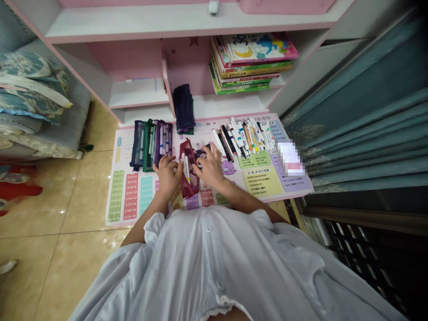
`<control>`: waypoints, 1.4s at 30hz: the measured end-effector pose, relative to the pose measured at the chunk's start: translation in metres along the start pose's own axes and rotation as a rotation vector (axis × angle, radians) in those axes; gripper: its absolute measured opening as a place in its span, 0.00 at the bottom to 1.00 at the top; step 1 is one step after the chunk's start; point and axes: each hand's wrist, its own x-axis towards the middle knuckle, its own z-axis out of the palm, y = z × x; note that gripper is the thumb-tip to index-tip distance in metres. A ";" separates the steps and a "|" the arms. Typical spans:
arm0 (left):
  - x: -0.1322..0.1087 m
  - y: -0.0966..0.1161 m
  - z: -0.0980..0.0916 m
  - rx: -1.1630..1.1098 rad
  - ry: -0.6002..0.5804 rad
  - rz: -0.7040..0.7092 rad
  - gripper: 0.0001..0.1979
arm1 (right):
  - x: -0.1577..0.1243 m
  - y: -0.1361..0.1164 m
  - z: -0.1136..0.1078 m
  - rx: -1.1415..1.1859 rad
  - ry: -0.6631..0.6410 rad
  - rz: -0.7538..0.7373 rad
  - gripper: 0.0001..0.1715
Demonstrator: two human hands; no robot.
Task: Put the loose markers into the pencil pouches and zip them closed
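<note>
"Pink-and-white shelving (pixel 187 22) is filling the background, and a teal curtain (pixel 361 120) is hanging at the right. What's lying in front?"

"Some of the printed desk mat (pixel 261 183) is showing between the things on it. Behind it, a stack of books (pixel 250 67) is sitting on the shelf."

"And the containers?"

"Three mesh pouches are lying side by side toward the left — a navy pouch (pixel 136 149), a green pouch (pixel 148 151) and a purple pouch (pixel 163 140) — all showing markers through the mesh. One dark folded bundle (pixel 183 107) is resting at the mat's back edge; I can't tell what it's holding. Loose markers (pixel 245 138) are lying in a spread at the right."

"What are the hands doing?"

"They're flanking a burgundy mesh pouch (pixel 193 189) at the front middle of the mat. The left hand (pixel 167 174) is touching its left edge and the right hand (pixel 211 167) its right, fingers spreading; whether either is pinching the mesh, I can't tell. At least two white markers (pixel 186 167) are lying in its gaping mouth."

"So which step is it?"

"I'm judging that they're settling those markers inside. The next move is probably calling for a wide mouth and barrels lying lengthwise."
</note>
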 end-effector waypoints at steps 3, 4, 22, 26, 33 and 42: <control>0.000 0.001 0.000 -0.007 0.000 0.007 0.16 | 0.013 0.025 -0.005 -0.073 0.065 0.130 0.16; 0.000 0.001 0.000 -0.009 0.002 0.008 0.16 | 0.017 0.035 -0.005 -0.099 0.058 0.178 0.16; 0.001 -0.003 0.003 -0.018 0.020 0.010 0.15 | 0.031 0.071 0.003 -0.240 -0.040 0.371 0.20; 0.001 -0.004 0.003 -0.022 0.024 0.010 0.15 | 0.022 0.056 -0.005 -0.145 0.049 0.334 0.13; 0.002 -0.002 0.002 -0.027 0.024 0.023 0.16 | -0.012 0.001 -0.030 0.046 0.029 0.173 0.08; 0.002 -0.003 0.004 -0.028 0.050 0.016 0.15 | -0.020 -0.022 -0.003 0.033 -0.110 0.066 0.11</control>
